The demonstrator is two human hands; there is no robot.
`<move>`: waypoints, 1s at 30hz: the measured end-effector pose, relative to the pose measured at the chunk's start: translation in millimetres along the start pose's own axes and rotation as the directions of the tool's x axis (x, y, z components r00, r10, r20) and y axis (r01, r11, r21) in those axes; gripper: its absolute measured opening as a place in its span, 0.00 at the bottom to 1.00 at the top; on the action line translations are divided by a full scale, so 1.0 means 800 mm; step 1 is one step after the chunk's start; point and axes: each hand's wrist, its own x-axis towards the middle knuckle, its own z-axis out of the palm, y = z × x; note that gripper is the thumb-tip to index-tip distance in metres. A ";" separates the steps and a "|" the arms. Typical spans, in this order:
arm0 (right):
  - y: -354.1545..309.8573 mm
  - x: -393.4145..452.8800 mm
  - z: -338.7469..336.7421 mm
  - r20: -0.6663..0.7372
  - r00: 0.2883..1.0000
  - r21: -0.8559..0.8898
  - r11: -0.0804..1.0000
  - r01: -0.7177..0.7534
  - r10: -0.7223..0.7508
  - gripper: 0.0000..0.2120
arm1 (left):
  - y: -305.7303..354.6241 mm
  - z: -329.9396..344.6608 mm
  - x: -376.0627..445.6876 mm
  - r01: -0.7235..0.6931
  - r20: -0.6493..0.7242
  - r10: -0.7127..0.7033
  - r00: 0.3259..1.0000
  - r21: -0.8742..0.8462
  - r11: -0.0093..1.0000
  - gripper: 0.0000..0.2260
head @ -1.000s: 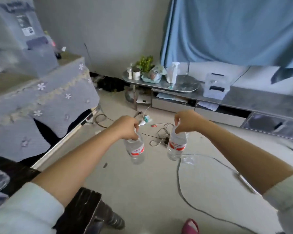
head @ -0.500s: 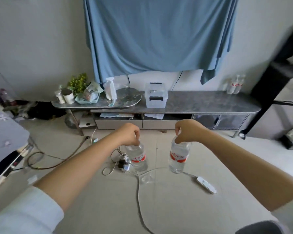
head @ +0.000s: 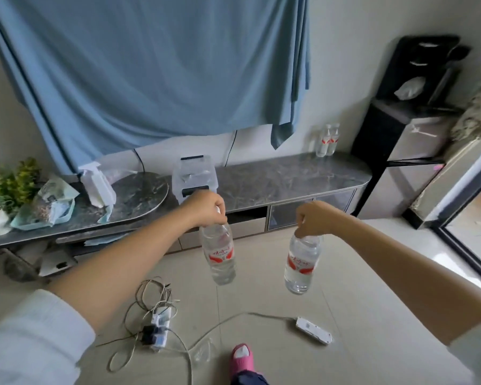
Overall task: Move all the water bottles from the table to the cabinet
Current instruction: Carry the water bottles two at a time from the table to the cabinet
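Red-and-white label on each held water bottle [head: 219, 252], the other [head: 300, 266]: white characters present, too blurred to read. Two far bottles [head: 327, 140] on the cabinet (same red labels) likewise illegible.

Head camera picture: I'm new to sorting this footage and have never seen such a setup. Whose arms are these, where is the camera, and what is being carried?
There is no machine here. A person wears one wide-angle camera on the head, looking forward and down, so you see their own two arms reaching out.

The left hand grips one water bottle by its top, and the right hand grips another water bottle the same way. Both bottles hang above the tiled floor.

Ahead stands a long low cabinet with a dark marbled top. On it are two more bottles at the far right, a clear storage box, a spray bottle and a small plant. A blue curtain hangs behind it. Power strips and cords lie on the floor.
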 end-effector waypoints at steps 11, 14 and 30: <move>0.091 0.205 -0.098 0.012 0.996 -0.029 0.996 -0.089 0.089 0.05 | 0.018 -0.049 0.270 -0.142 0.073 0.136 0.988 0.087 0.986 0.07; 0.126 0.243 -0.109 -0.093 0.992 0.056 0.996 -0.075 0.080 0.08 | 0.028 -0.049 0.331 -0.158 0.101 0.150 0.984 0.083 0.984 0.07; 0.355 0.480 -0.189 -0.111 0.978 0.106 0.980 -0.167 0.178 0.17 | 0.149 -0.027 0.655 -0.241 0.215 0.222 0.951 0.068 0.968 0.04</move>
